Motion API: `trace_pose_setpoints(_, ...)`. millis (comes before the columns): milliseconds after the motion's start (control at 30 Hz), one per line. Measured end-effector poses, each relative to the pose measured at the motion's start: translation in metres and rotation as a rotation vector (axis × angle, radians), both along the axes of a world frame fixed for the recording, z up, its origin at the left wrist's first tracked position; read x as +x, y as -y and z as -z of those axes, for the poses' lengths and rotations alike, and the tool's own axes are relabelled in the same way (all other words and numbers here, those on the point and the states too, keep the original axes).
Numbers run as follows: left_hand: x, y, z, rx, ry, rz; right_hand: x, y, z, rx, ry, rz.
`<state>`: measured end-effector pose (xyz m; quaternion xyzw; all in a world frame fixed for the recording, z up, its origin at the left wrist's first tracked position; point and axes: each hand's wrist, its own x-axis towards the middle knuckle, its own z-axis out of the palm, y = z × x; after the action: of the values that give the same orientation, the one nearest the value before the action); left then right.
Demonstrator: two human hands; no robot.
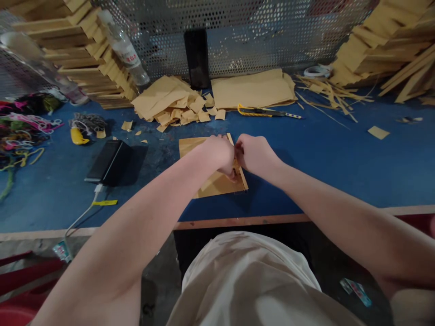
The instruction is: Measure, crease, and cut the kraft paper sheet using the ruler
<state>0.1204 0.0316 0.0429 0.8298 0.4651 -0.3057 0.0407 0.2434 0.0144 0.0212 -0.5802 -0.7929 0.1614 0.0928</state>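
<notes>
A flat wooden frame covered with tan paper (190,146) lies on the blue table (340,158) just in front of me. My left hand (219,154) and my right hand (253,154) meet knuckle to knuckle over its right edge, both with fingers curled down and pressed on the paper at that edge. What the fingertips pinch is hidden under the hands. A yellow utility knife (265,112) lies beyond the frame, untouched.
Loose paper scraps (170,106) and a paper stack (253,88) lie at the back. Wooden frames are piled at back left (84,50) and back right (377,40). A black power bank (107,162) with cable, a standing phone (196,59), a bottle (124,47) and coloured cords (20,131) sit left.
</notes>
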Motion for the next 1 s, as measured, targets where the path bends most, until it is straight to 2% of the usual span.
trace_pose_setpoints(100,-0.002,0.004,-0.003,0.014,0.038,0.009,0.003,0.01,-0.001,-0.018,0.0,0.022)
trace_pose_setpoints(233,-0.005,0.011,-0.01,0.048,0.081,0.028,0.008,0.04,-0.002,-0.058,0.037,0.037)
trace_pose_setpoints(467,-0.002,0.01,-0.01,0.039,0.071,0.028,0.022,0.094,0.002,-0.066,0.057,-0.048)
trace_pose_setpoints(567,-0.004,0.01,-0.011,0.031,0.073,0.045,0.031,0.109,0.005,-0.023,-0.012,-0.077)
trace_pose_setpoints(667,-0.012,0.013,-0.009,0.039,0.115,0.05,0.047,0.108,0.007,0.122,-0.17,-0.079)
trace_pose_setpoints(767,-0.025,0.016,-0.002,0.029,0.176,0.038,0.07,0.094,0.008,0.247,-0.327,0.011)
trace_pose_setpoints(833,-0.034,0.017,0.005,0.049,0.239,0.034,0.085,0.083,0.009,0.188,-0.403,0.062)
trace_pose_setpoints(900,-0.043,0.017,0.012,0.059,0.306,0.035,0.096,0.075,0.013,0.061,-0.492,0.081)
trace_pose_setpoints(1000,-0.052,0.018,0.021,0.079,0.386,0.032,0.1,0.072,0.023,-0.053,-0.633,0.118)
